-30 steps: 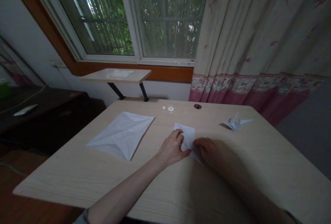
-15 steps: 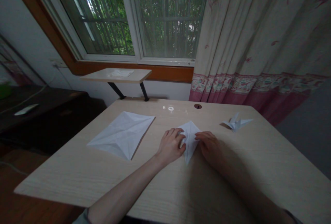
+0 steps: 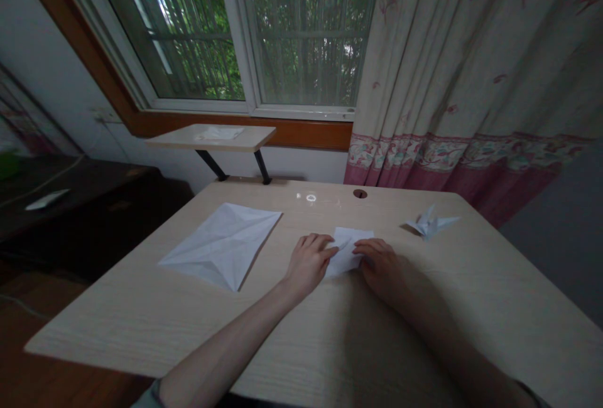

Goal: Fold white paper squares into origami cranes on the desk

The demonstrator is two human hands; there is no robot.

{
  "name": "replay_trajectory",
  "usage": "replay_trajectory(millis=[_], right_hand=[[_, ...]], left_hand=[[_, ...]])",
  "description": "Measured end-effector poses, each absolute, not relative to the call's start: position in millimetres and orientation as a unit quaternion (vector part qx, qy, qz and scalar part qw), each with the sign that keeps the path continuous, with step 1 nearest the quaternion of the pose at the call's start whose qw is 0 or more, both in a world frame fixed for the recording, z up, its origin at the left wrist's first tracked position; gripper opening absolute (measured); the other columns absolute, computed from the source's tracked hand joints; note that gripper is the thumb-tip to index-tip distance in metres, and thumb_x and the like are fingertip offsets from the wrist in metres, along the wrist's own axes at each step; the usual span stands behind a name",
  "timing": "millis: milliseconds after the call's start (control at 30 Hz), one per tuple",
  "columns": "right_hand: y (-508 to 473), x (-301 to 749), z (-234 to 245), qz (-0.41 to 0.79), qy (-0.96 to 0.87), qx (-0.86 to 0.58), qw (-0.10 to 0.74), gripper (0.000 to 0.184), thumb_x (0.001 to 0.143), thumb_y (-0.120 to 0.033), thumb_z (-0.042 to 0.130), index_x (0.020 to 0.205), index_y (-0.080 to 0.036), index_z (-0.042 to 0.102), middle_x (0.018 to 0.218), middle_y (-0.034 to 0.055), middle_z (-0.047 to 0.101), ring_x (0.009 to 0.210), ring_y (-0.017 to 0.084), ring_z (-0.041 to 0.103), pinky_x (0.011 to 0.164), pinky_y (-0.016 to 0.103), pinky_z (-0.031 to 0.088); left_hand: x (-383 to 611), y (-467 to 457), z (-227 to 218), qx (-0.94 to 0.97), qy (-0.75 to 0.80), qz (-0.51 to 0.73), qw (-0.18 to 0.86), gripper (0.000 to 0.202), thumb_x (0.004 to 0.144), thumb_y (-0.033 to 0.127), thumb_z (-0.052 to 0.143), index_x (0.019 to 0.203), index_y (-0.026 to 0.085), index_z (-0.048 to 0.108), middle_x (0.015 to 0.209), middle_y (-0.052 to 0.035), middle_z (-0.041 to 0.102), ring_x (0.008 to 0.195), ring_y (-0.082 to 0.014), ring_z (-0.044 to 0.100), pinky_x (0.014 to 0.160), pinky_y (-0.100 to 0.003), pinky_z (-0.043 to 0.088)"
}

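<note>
In the middle of the table lies a small piece of folded white paper, its squarish outline turned so that one edge faces away from me. My left hand is at its left side, with thumb and fingertips closed on the paper. From the right, my right hand has its bent fingers closed on the opposite side; its thumb is mostly hidden. Both hands cover parts of the paper's edges. A slanting crease or flap line runs between the two sets of fingertips.
A larger creased sheet of white paper lies left on the table. A folded paper crane rests at the right. Behind stand a small raised shelf and a round cable hole, with a curtain beyond.
The folded paper was a diamond with a point toward me; now it is turned and looks squarish. Both hands have stayed at its sides, with fingertips slightly shifted.
</note>
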State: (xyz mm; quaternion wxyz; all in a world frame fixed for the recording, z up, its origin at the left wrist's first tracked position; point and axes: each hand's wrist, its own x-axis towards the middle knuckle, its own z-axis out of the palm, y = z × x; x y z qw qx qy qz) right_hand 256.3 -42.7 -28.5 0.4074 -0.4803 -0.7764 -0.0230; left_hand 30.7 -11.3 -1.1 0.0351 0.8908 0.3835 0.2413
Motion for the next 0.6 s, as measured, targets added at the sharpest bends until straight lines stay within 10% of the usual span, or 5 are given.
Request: replay_trajectory(millis=[600], right_hand=[[-53.7, 247.7, -11.7, 0.020, -0.813, -0.470, 0.344, 0.017, 0.085, -0.012, 0.052, 0.087, -0.023, 0.066, 0.090, 0.0053, 0.070, 0.088, 0.022, 0.064, 0.085, 0.039, 0.051]], left_hand=[[30.3, -3.2, -13.4, 0.882, 0.360, 0.281, 0.117, 0.040, 0.085, -0.002, 0.051, 0.108, 0.022, 0.073, 0.103, -0.0062, 0.068, 0.099, -0.0207, 0.059, 0.089, -0.035, 0.052]])
